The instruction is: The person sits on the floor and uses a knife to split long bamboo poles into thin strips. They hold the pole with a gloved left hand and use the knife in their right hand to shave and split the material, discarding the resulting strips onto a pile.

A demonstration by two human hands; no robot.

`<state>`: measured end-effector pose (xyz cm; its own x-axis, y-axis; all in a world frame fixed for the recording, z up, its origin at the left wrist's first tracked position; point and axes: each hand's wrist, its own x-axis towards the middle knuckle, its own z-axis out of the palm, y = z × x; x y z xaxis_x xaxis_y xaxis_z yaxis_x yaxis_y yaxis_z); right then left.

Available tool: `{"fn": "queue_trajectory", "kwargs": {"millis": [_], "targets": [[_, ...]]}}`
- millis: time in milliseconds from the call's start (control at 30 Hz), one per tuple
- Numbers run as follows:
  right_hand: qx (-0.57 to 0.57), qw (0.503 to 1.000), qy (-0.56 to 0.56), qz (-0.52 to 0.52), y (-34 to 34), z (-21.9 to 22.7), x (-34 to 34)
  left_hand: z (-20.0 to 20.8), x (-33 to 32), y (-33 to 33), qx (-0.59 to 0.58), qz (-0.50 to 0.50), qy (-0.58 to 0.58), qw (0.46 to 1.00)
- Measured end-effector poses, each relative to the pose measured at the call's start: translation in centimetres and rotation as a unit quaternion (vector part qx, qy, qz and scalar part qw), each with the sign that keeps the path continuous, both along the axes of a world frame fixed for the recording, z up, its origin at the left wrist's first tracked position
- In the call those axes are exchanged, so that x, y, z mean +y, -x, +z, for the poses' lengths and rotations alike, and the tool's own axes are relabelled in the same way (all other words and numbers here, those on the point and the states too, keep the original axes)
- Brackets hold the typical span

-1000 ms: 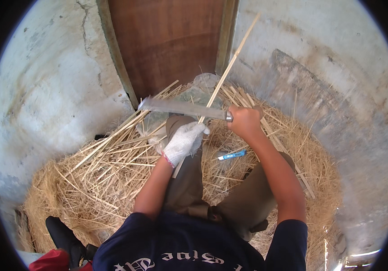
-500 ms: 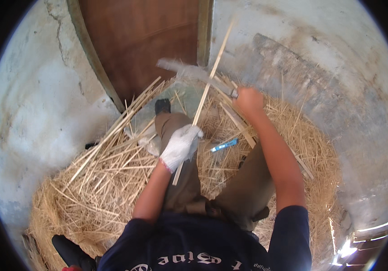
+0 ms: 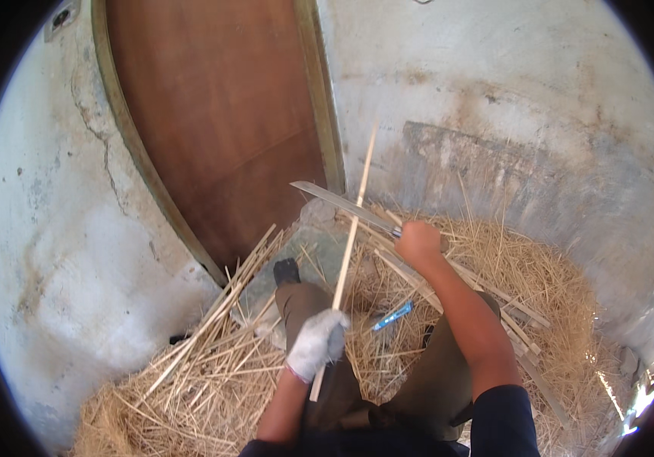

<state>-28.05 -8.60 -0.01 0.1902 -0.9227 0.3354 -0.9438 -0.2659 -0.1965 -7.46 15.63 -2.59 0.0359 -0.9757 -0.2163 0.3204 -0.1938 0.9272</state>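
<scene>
A white glove covers my left hand (image 3: 317,344), which grips a long, pale wooden strip (image 3: 347,263), likely split bamboo, near its lower end. The strip slants up and away from me, its tip against the wall behind. My bare right hand (image 3: 421,245) is closed round the handle of a long-bladed knife (image 3: 334,199). Its blade points to the left and crosses the strip in its upper half, seeming to touch it. A blue packet or tube-shaped thing (image 3: 392,316) lies on the shavings between my legs.
Thin shavings (image 3: 213,411) cover the floor around me. A bundle of long strips (image 3: 216,320) lies to the left, and more strips (image 3: 521,324) lie to the right. Ahead stands a brown door (image 3: 213,114) in a wooden frame, between worn plaster walls (image 3: 510,84).
The view has tilted up, so more door and wall show. The knife, blurred by motion before, is now sharp across the strip. Both hands keep their holds.
</scene>
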Motion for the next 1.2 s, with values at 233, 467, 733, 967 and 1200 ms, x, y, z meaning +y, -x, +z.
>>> {"fn": "queue_trajectory", "kwargs": {"millis": [233, 467, 733, 967, 1200], "targets": [[0.174, 0.97, 0.017, 0.169, 0.5, 2.2, 4.8, -1.3, 0.3, -0.4, 0.053, -0.018, -0.016, 0.998], [0.012, 0.999, -0.047, -0.012, 3.9, 1.5, 0.4, -0.5, 1.4, 0.4, 0.009, -0.024, -0.035, 0.999], [0.136, 0.976, 0.063, 0.158, 3.0, 0.7, 4.0, -2.0, 1.8, -1.0, -0.037, -0.038, -0.001, 0.999], [0.029, 0.985, 0.173, 0.004, 5.8, 0.9, -0.2, -1.2, 2.8, -0.3, -0.033, -0.054, -0.011, 0.998], [0.037, 0.945, 0.217, 0.241, 4.7, 0.9, 2.0, -0.7, 3.2, 0.2, 0.006, -0.037, -0.057, 0.998]]}}
